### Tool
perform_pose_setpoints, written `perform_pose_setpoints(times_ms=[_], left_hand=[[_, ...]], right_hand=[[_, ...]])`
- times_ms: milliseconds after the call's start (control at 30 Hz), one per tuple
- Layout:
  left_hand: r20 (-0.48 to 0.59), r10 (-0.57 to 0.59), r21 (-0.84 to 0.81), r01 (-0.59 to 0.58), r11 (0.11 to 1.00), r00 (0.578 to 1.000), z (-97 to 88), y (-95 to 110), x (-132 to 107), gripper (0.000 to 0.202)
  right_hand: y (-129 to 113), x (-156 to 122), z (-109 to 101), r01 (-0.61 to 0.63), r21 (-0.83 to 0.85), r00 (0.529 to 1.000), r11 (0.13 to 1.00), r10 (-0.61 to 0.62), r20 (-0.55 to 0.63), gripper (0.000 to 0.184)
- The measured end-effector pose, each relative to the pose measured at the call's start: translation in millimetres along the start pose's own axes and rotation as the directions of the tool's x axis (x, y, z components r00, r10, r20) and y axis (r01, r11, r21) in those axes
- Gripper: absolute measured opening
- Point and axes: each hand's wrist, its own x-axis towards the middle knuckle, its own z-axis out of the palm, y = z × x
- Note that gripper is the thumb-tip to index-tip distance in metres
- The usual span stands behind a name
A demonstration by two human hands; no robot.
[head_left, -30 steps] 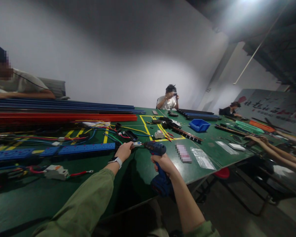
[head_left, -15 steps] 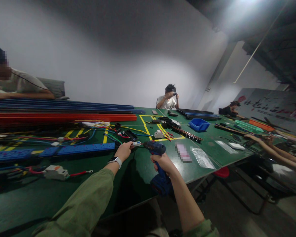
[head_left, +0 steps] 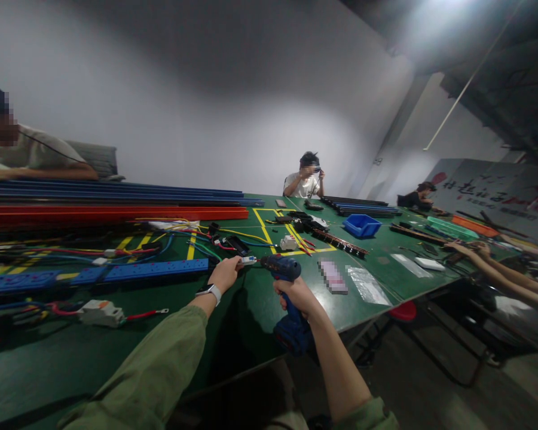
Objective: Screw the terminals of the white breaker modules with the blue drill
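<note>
My right hand (head_left: 299,297) is wrapped round the handle of a blue cordless drill (head_left: 284,269), its bit pointing left. My left hand (head_left: 225,274), with a watch on the wrist, pinches a small white-and-blue block (head_left: 248,261), perhaps an electrical part. The drill's bit meets or nearly meets the right end of this block; contact is too small to make out. Just left of my left hand lies a long blue power strip (head_left: 156,270). Beyond it are a black plastic part (head_left: 236,245) and coloured wires. A white circuit breaker (head_left: 289,243) stands behind the drill.
Another breaker (head_left: 101,313) with a red lead lies at left on the green table (head_left: 233,358). Red rails (head_left: 116,214) and blue rails stretch along the far left. A blue bin (head_left: 362,226), a phone (head_left: 333,276) and a plastic bag (head_left: 368,286) lie right. Several people sit around.
</note>
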Motion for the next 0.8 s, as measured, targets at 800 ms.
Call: perform_pose_setpoints(times_ms=[800], left_hand=[[-0.011,0.005,0.02,-0.005,1.0,1.0,-0.8,0.7,-0.9,0.031]], right_hand=[[0.4,-0.1,0.1,0.002,0.01,1.0,1.0,-0.002,-0.012,0.013]])
